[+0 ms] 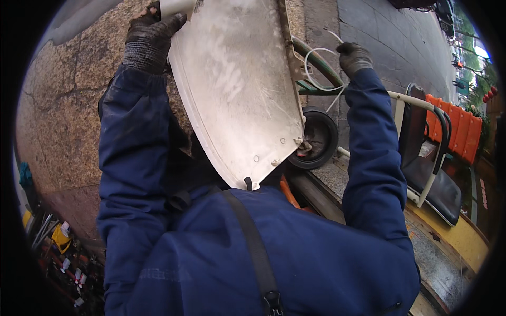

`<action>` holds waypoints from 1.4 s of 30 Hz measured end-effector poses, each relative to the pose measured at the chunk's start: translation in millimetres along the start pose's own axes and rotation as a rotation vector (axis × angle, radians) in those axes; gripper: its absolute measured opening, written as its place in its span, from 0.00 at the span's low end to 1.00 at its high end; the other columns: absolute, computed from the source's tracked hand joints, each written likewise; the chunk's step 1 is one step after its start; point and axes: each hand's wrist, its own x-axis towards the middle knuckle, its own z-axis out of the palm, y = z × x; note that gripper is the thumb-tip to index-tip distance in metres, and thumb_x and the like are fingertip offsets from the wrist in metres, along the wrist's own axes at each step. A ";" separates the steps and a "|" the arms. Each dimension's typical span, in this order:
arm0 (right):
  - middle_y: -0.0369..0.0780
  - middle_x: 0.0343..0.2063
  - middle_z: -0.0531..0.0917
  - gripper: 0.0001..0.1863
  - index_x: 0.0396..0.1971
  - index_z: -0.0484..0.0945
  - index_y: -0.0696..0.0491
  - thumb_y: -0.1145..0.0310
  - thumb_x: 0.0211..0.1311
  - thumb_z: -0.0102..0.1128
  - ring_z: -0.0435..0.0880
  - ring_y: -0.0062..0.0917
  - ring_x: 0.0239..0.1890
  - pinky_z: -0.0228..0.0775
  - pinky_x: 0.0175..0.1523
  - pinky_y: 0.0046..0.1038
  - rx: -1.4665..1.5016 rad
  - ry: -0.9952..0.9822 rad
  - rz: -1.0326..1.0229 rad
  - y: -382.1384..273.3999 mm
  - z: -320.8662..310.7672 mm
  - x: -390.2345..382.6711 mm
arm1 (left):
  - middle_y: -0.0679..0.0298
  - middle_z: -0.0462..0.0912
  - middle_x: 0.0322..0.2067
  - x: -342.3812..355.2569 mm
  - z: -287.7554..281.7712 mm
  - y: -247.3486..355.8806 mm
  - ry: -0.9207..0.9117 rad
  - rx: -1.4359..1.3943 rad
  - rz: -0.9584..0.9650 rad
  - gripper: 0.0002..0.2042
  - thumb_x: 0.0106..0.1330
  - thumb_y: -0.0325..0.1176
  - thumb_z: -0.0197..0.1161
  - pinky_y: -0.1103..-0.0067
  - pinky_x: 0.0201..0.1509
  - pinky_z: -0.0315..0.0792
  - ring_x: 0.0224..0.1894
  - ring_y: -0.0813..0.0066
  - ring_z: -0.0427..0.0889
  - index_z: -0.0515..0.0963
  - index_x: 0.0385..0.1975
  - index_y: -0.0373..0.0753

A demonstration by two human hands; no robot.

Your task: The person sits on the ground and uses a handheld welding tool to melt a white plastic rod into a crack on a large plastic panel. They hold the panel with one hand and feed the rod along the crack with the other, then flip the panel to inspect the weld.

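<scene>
My left hand, in a dark, worn work glove, is closed on the upper left edge of a large off-white plastic panel. The panel is scuffed, and its narrow end points down against my jacket. Small round marks and clips show along its lower right edge. Out to the right, my gloved right hand pinches a thin white cable tie. The tie curls in a loose loop beside the panel's right edge, in front of a green metal bar. Its free end hangs below my wrist.
A black-rimmed wheel stands right of the panel's lower end. Farther right are a chair with a black seat and pale tube frame, and orange plastic barriers. Assorted tools and a yellow item lie at lower left. Cracked stone paving spreads left.
</scene>
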 end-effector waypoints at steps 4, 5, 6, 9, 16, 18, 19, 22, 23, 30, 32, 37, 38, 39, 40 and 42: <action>0.46 0.36 0.83 0.14 0.41 0.81 0.53 0.68 0.56 0.53 0.82 0.32 0.35 0.73 0.45 0.31 0.714 -0.145 -0.038 -36.9 21.1 -2.2 | 0.62 0.81 0.33 3.8 14.3 24.6 -0.003 -0.002 0.071 0.12 0.56 0.28 0.66 0.79 0.41 0.74 0.35 0.77 0.79 0.77 0.39 0.33; 0.44 0.31 0.83 0.13 0.40 0.80 0.54 0.65 0.57 0.55 0.80 0.27 0.29 0.74 0.38 0.31 0.766 -0.168 0.017 -51.9 25.0 -0.4 | 0.62 0.81 0.34 0.1 20.4 31.7 -0.015 -0.016 0.117 0.12 0.56 0.28 0.65 0.79 0.42 0.74 0.36 0.77 0.79 0.77 0.40 0.33; 0.42 0.30 0.83 0.14 0.40 0.80 0.54 0.64 0.58 0.57 0.80 0.26 0.29 0.74 0.36 0.31 0.884 -0.148 -0.017 -59.7 22.7 -1.9 | 0.62 0.81 0.34 -4.9 26.5 40.3 -0.027 -0.028 0.162 0.12 0.57 0.27 0.65 0.79 0.42 0.74 0.36 0.77 0.79 0.77 0.40 0.33; 0.38 0.25 0.81 0.18 0.39 0.80 0.56 0.56 0.58 0.62 0.77 0.24 0.25 0.72 0.25 0.31 1.102 -0.291 0.308 -78.2 12.1 -12.6 | 0.61 0.81 0.35 -16.5 42.5 72.8 -0.085 0.069 0.204 0.12 0.58 0.27 0.64 0.79 0.44 0.74 0.37 0.76 0.80 0.76 0.41 0.34; 0.39 0.23 0.81 0.20 0.40 0.80 0.57 0.56 0.55 0.64 0.76 0.25 0.20 0.70 0.22 0.30 0.921 -0.122 0.337 -93.2 3.1 -13.3 | 0.67 0.80 0.34 -40.6 85.1 108.6 -0.189 -0.018 0.438 0.12 0.55 0.26 0.63 0.81 0.42 0.69 0.36 0.81 0.74 0.76 0.40 0.34; 0.39 0.23 0.81 0.19 0.39 0.80 0.58 0.57 0.55 0.65 0.77 0.26 0.21 0.70 0.22 0.31 0.931 -0.132 0.289 -91.7 2.3 -12.4 | 0.67 0.80 0.34 -43.8 92.0 109.6 -0.198 -0.057 0.474 0.12 0.55 0.25 0.62 0.81 0.42 0.69 0.36 0.81 0.74 0.76 0.40 0.34; 0.39 0.23 0.81 0.19 0.39 0.80 0.58 0.58 0.54 0.65 0.77 0.26 0.22 0.70 0.23 0.31 0.908 -0.139 0.313 -90.8 1.2 -13.2 | 0.67 0.80 0.34 -44.4 93.3 111.0 -0.201 -0.054 0.464 0.12 0.55 0.24 0.62 0.81 0.42 0.69 0.36 0.81 0.74 0.76 0.40 0.34; 0.35 0.24 0.78 0.15 0.37 0.80 0.53 0.58 0.55 0.65 0.75 0.23 0.21 0.70 0.21 0.30 1.284 -0.333 0.381 -82.3 -3.3 -24.9 | 0.66 0.80 0.34 -46.5 96.0 116.3 -0.194 -0.017 0.448 0.12 0.55 0.23 0.60 0.81 0.42 0.69 0.37 0.81 0.74 0.76 0.40 0.34; 0.35 0.24 0.78 0.15 0.37 0.80 0.54 0.59 0.55 0.65 0.76 0.22 0.21 0.70 0.22 0.29 1.305 -0.289 0.362 -78.1 -4.8 -27.7 | 0.66 0.80 0.34 -48.1 96.8 118.0 -0.181 0.012 0.448 0.12 0.55 0.23 0.60 0.81 0.42 0.69 0.37 0.80 0.74 0.76 0.40 0.34; 0.38 0.22 0.80 0.11 0.34 0.79 0.59 0.66 0.58 0.62 0.77 0.23 0.19 0.72 0.23 0.27 1.702 -0.180 0.274 -45.1 9.3 -31.6 | 0.66 0.79 0.34 -59.1 107.1 124.1 -0.191 0.079 0.494 0.12 0.55 0.23 0.59 0.80 0.42 0.69 0.36 0.80 0.74 0.76 0.40 0.33; 0.36 0.22 0.80 0.11 0.37 0.79 0.58 0.67 0.58 0.61 0.77 0.21 0.21 0.72 0.23 0.25 1.688 -0.243 0.249 -42.3 13.9 -29.2 | 0.66 0.79 0.33 -55.6 107.1 128.2 -0.227 0.123 0.513 0.12 0.54 0.23 0.59 0.80 0.42 0.69 0.36 0.80 0.74 0.76 0.39 0.33; 0.35 0.20 0.78 0.12 0.35 0.80 0.58 0.65 0.57 0.63 0.74 0.19 0.19 0.65 0.21 0.21 1.605 -0.200 0.261 -47.5 17.5 -32.0 | 0.67 0.78 0.33 -59.9 112.3 130.4 -0.260 0.032 0.430 0.11 0.54 0.24 0.59 0.80 0.42 0.68 0.36 0.81 0.73 0.76 0.38 0.33; 0.35 0.19 0.78 0.11 0.35 0.80 0.58 0.65 0.57 0.63 0.74 0.19 0.19 0.64 0.21 0.21 1.571 -0.188 0.276 -48.3 17.9 -32.4 | 0.67 0.78 0.33 -60.1 113.5 131.3 -0.271 0.020 0.421 0.11 0.54 0.24 0.59 0.80 0.41 0.68 0.36 0.81 0.73 0.76 0.38 0.33; 0.34 0.19 0.78 0.11 0.35 0.80 0.58 0.65 0.57 0.63 0.73 0.18 0.18 0.63 0.21 0.20 1.554 -0.179 0.264 -49.2 18.8 -32.6 | 0.67 0.78 0.33 -60.6 114.1 132.0 -0.283 0.007 0.412 0.11 0.54 0.24 0.59 0.80 0.41 0.68 0.36 0.81 0.73 0.76 0.38 0.33; 0.35 0.18 0.78 0.11 0.33 0.81 0.57 0.65 0.57 0.63 0.73 0.18 0.18 0.63 0.22 0.21 1.509 -0.151 0.269 -50.5 20.4 -31.6 | 0.67 0.78 0.33 -61.5 113.6 132.9 -0.280 0.052 0.421 0.11 0.54 0.24 0.59 0.80 0.41 0.68 0.36 0.81 0.72 0.76 0.38 0.33; 0.36 0.17 0.78 0.11 0.31 0.82 0.56 0.63 0.55 0.65 0.72 0.19 0.18 0.64 0.22 0.22 1.447 -0.097 0.233 -54.2 24.9 -28.2 | 0.67 0.78 0.33 -64.3 110.3 134.2 -0.272 0.144 0.438 0.11 0.54 0.24 0.58 0.80 0.41 0.68 0.36 0.81 0.72 0.76 0.38 0.33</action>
